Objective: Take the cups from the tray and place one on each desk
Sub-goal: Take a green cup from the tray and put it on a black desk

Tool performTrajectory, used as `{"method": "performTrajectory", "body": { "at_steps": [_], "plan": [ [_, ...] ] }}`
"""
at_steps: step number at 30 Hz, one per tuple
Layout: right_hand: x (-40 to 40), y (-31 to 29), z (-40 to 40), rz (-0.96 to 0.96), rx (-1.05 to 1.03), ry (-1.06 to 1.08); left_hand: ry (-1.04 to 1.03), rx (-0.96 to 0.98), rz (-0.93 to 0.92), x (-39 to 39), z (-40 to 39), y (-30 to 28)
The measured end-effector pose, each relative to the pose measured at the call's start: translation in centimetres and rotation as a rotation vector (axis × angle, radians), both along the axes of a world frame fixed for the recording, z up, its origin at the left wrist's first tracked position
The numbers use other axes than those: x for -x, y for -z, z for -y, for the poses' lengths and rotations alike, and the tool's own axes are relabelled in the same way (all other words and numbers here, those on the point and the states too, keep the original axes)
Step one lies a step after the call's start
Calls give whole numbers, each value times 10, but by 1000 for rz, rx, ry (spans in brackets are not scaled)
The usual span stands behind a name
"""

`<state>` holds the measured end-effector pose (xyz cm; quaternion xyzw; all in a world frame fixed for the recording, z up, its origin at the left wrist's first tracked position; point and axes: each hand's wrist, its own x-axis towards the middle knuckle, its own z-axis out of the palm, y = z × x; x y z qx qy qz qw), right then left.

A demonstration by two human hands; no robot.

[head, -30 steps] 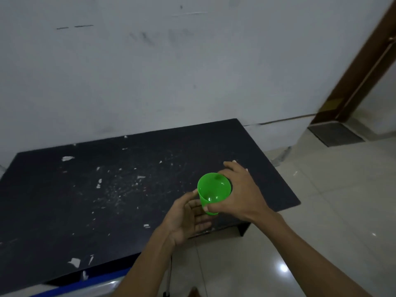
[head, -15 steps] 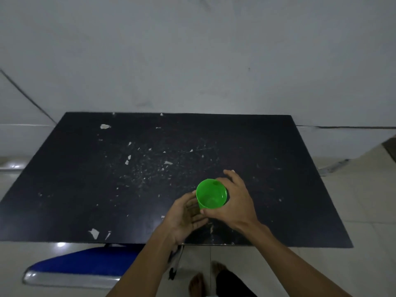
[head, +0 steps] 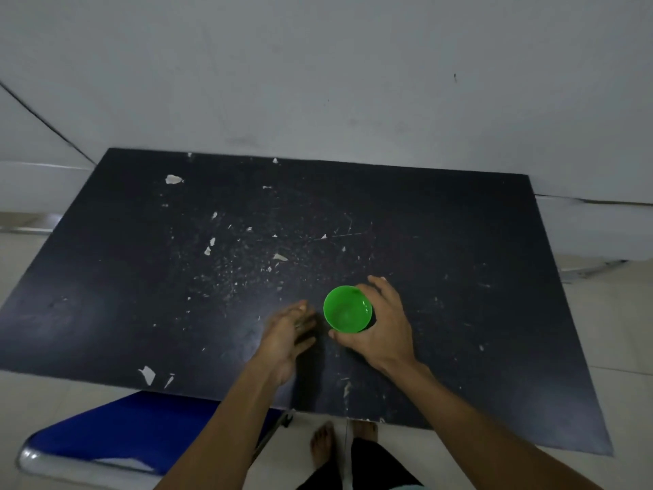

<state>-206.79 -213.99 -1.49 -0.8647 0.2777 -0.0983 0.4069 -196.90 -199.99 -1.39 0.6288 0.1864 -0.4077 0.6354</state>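
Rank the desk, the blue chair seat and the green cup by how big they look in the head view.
1. Desk, by far the largest.
2. Chair seat, partly hidden under the desk.
3. Cup, smallest, held by the right hand.

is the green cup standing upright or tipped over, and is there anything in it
Upright: the green cup has its open mouth facing up over the black desk, gripped by the right hand. It looks empty.

A black rectangular desk point(head: 459, 277) with a scuffed, chipped matte top fills the middle of the frame. On it, right of centre toward the lower edge, a bright green round plastic cup point(head: 347, 309) stands upright, mouth up.
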Motion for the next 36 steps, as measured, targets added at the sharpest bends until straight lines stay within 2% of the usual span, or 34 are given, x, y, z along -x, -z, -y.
{"method": "performTrajectory", "body": {
  "at_steps": [18, 30, 36],
  "plan": [
    [-33, 22, 19, -38, -51, 14, -141, -35, 19, -16, 11, 4],
    [-34, 26, 17, -71, -66, 44, -152, -48, 18, -13, 1, 2],
    [-36, 25, 18, -189, 28, 21, -155, -58, 36, -10, -5, -6]
  ]
}}
